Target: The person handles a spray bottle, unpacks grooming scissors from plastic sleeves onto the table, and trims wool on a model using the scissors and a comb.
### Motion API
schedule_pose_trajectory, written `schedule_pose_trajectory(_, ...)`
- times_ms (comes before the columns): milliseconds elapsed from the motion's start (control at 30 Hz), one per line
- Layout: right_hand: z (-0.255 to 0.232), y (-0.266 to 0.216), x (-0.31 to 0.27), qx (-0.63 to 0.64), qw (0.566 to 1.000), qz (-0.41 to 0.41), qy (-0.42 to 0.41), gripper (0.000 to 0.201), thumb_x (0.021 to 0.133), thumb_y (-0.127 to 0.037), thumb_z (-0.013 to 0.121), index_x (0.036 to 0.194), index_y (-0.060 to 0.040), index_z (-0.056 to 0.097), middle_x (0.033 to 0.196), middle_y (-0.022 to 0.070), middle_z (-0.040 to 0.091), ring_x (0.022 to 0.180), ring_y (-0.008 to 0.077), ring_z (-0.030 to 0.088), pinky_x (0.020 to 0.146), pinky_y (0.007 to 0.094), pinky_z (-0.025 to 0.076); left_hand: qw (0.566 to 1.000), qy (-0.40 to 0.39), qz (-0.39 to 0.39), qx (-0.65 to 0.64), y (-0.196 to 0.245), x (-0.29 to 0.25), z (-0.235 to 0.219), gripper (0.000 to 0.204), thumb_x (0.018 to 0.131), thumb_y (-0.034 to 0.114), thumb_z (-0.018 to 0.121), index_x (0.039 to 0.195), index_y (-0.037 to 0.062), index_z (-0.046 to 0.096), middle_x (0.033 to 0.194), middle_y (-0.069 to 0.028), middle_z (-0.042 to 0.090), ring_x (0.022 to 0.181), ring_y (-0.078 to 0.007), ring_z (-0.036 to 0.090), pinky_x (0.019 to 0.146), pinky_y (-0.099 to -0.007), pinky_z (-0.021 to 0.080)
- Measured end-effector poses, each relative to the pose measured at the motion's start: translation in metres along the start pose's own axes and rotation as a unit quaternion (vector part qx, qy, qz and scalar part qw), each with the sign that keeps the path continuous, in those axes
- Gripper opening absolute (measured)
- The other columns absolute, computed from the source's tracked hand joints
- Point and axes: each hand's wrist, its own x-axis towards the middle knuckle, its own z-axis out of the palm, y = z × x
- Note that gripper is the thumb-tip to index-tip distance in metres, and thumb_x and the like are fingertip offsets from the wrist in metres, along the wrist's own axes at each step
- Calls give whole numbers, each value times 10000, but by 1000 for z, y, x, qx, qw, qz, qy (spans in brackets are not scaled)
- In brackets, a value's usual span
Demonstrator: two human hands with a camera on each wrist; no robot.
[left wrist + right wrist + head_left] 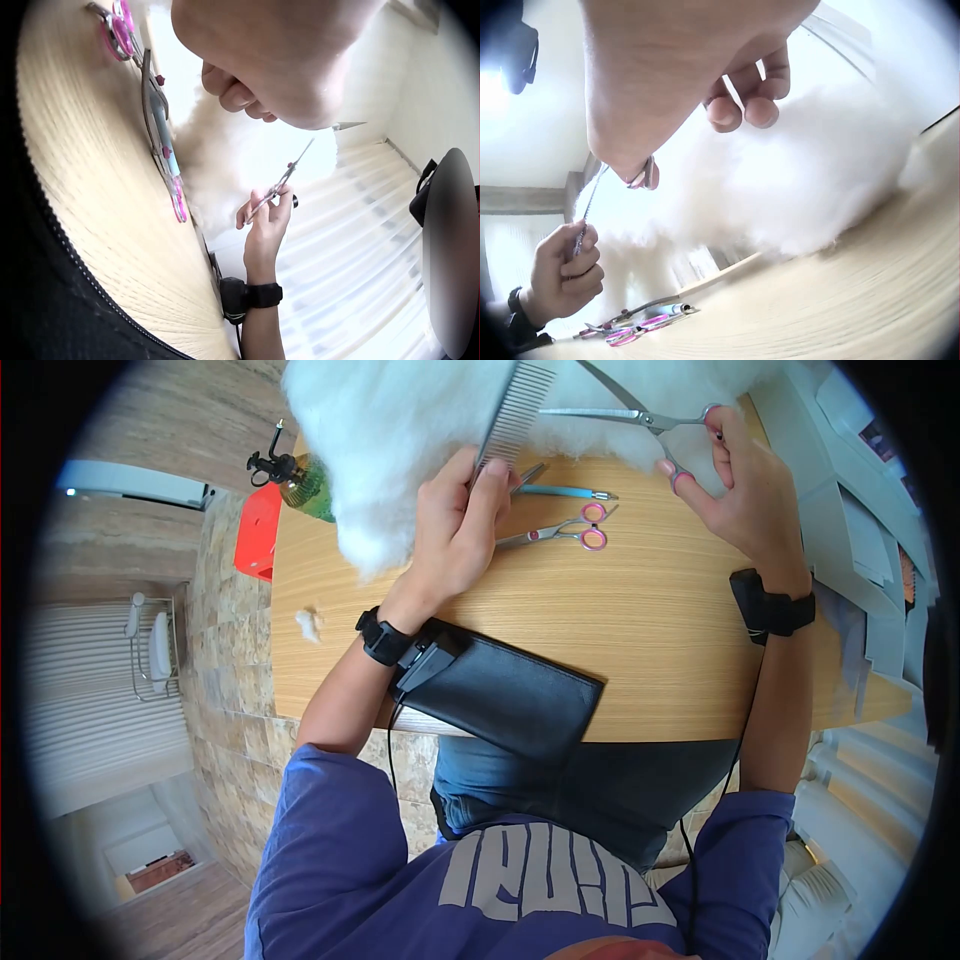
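A large mass of fluffy white fur (400, 440) covers the far side of the wooden table (660, 630). My left hand (462, 530) grips a metal comb (520, 405) by its end, its teeth standing up against the fur. Opposite it, my right hand (757, 500) holds scissors (652, 422), thumb and a finger in the pink-lined rings. Their blades are spread, one of them pointing toward the comb along the fur. In the right wrist view the comb (589, 206) rises from the left fist, while two fingertips (762, 112) of the right hand hang in front of the fur.
Below the comb lie pink-ringed scissors (545, 535), a blue-handled tool (565, 491) and another metal tool partly hidden by the left hand. A black pouch (510, 685) rests at the near edge. Left are a fur tuft (308, 625), a spray bottle (312, 485) and a red stool-like object (258, 530).
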Motion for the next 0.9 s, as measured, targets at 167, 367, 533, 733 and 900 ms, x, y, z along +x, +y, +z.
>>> schedule_pose_trajectory(167, 1, 6, -3, 52, 999, -11, -10, 496, 758, -153, 871, 1116, -51, 543, 619, 19, 309, 548, 158, 330, 520, 327, 334, 992, 8, 36, -120, -6, -1, -4, 129, 1073, 128, 497, 1115, 15, 543, 693, 17, 536, 608, -45, 452, 540, -232, 352)
schedule_pose_trajectory(367, 1, 3, -3, 49, 998, -24, -7, 487, 752, -147, 875, 1097, -50, 545, 619, 17, 307, 550, 157, 322, 518, 325, 329, 997, -35, 34, -58, 3, 2, 2, 129, 1081, 128, 517, 1124, 13, 553, 723, 5, 583, 610, -41, 482, 543, -216, 379)
schedule_pose_trajectory(533, 1, 6, -3, 39, 999, -30, -4, 482, 756, -149, 869, 1107, -57, 551, 615, 18, 308, 549, 159, 319, 519, 325, 330, 998, -34, -27, -56, 5, 4, 5, 198, 1079, 165, 556, 1164, 0, 625, 761, -11, 660, 587, -33, 487, 527, -206, 387)
schedule_pose_trajectory(733, 1, 7, -3, 19, 999, -19, -28, 474, 747, -163, 858, 1128, -84, 589, 606, 27, 352, 553, 176, 387, 551, 336, 374, 994, -54, -74, -60, 6, 6, 4, 195, 1079, 165, 555, 1149, 3, 639, 744, -8, 656, 570, -29, 474, 519, -206, 372)
schedule_pose_trajectory(900, 0, 7, -4, -2, 998, -24, -53, 458, 725, -168, 852, 1119, -103, 628, 607, 42, 415, 582, 203, 487, 577, 365, 425, 993, -67, -85, -51, 5, 7, 2, 196, 1077, 168, 554, 1139, 9, 650, 725, -5, 650, 576, -24, 469, 517, -209, 356)
